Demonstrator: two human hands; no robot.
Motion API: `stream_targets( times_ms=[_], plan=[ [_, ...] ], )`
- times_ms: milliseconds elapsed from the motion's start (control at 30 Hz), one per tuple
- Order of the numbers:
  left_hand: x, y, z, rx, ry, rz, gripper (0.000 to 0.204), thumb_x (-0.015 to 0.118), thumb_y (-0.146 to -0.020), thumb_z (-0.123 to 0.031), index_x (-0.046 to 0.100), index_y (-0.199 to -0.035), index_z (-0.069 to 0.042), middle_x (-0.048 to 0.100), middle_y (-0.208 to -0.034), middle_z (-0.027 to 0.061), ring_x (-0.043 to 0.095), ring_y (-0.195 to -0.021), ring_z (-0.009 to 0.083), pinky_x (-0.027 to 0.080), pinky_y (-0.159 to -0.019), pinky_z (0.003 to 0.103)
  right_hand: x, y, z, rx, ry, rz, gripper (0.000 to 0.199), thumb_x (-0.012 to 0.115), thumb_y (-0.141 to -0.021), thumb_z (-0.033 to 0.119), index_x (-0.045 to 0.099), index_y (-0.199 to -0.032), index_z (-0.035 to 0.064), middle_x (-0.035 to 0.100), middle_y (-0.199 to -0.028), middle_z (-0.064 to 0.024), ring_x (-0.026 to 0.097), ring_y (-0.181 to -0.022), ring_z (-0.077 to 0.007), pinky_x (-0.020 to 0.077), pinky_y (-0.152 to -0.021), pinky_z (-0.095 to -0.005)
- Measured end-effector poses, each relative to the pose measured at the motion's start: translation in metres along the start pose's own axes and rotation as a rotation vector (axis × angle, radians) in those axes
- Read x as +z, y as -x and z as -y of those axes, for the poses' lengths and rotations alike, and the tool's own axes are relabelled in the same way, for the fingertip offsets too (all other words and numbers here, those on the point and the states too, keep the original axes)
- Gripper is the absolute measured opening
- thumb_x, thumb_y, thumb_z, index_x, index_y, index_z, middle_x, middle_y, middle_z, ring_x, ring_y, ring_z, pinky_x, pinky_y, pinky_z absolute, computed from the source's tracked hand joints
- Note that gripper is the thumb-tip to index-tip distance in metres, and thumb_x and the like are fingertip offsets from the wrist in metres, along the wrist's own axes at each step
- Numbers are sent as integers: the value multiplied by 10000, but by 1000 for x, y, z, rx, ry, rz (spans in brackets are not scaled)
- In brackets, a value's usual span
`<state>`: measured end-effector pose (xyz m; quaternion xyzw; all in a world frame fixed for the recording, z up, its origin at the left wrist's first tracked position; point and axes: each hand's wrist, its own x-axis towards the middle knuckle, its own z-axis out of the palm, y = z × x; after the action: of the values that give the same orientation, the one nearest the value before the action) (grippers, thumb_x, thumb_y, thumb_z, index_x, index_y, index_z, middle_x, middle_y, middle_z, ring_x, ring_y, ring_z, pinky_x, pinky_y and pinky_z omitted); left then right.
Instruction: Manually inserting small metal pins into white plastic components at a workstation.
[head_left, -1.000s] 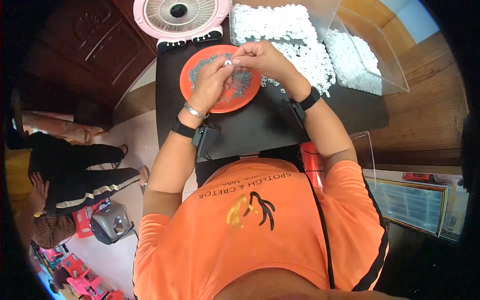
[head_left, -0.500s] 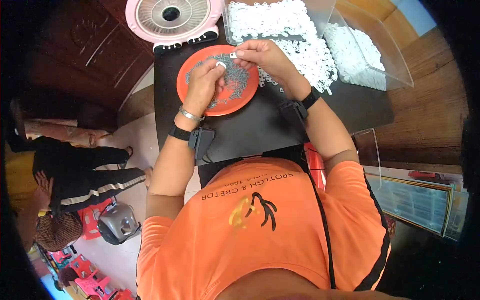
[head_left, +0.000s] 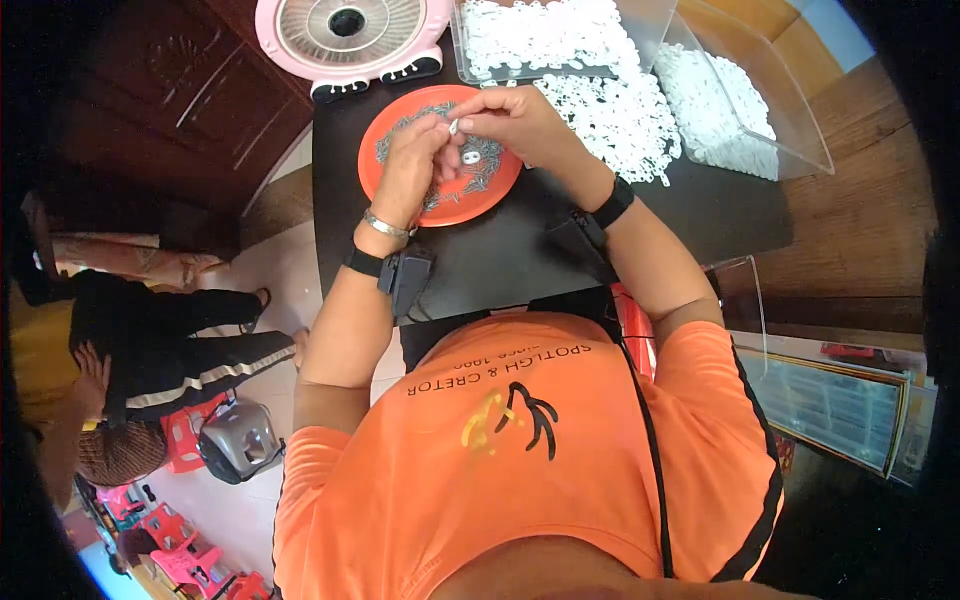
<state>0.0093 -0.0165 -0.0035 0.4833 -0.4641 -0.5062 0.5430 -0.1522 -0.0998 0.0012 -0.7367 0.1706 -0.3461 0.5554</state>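
Over an orange-red plate (head_left: 377,185) full of small grey screws (head_left: 487,178), my two hands meet. My left hand (head_left: 412,165) is closed, its fingertips against a small white plastic piece (head_left: 454,127). The thumb and forefinger of my right hand (head_left: 525,122) pinch that same piece from the other side. What else lies inside the left fingers is hidden. A second white plastic piece with two holes (head_left: 471,157) shows above the screws, just below the fingertips; whether it rests on them or is in the air I cannot tell.
Loose white pieces (head_left: 625,130) lie heaped on the black table (head_left: 480,265) to the right. Clear plastic bins (head_left: 735,120) of similar pieces stand behind. A pink fan (head_left: 350,40) is at the far left. Another person's legs (head_left: 200,340) are off to the left.
My hands have come together; before, each held a white piece apart from the other. A two-holed white piece now shows over the screws. The whole view has shifted slightly.
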Motion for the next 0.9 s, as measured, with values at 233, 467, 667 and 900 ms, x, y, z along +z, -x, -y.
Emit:
stream_targets(
  times_ms=[233,467,667,900],
  plan=[
    [-2,1,-3,-62,353,113,186,433,-900,-157,543,-883,-8,538,-656,40,506,-520,113,424,-494,226,8,3,11,-87,94,-35,159,609,-849,62,678,-985,18,647,-905,-56,605,-831,-99,473,-752,-219],
    [-3,-1,-2,-39,402,139,169,435,-893,-141,542,-880,-10,530,-657,35,509,-533,115,439,-511,232,14,5,19,-90,242,-67,200,643,-826,91,677,-1014,33,642,-886,-46,592,-774,-84,467,-691,-210],
    [-2,-2,0,46,230,58,178,440,-884,-144,558,-898,-11,529,-649,23,506,-530,102,432,-505,228,15,5,12,-193,439,-88,223,638,-819,105,670,-1032,45,634,-890,-68,599,-784,-127,475,-704,-238],
    [-13,-7,-2,-39,119,114,177,462,-878,-153,578,-827,-28,522,-611,7,504,-527,94,377,-496,196,11,2,4,-423,663,-92,245,609,-812,93,657,-1050,63,619,-979,-102,610,-854,-223,484,-768,-286]
  ],
)
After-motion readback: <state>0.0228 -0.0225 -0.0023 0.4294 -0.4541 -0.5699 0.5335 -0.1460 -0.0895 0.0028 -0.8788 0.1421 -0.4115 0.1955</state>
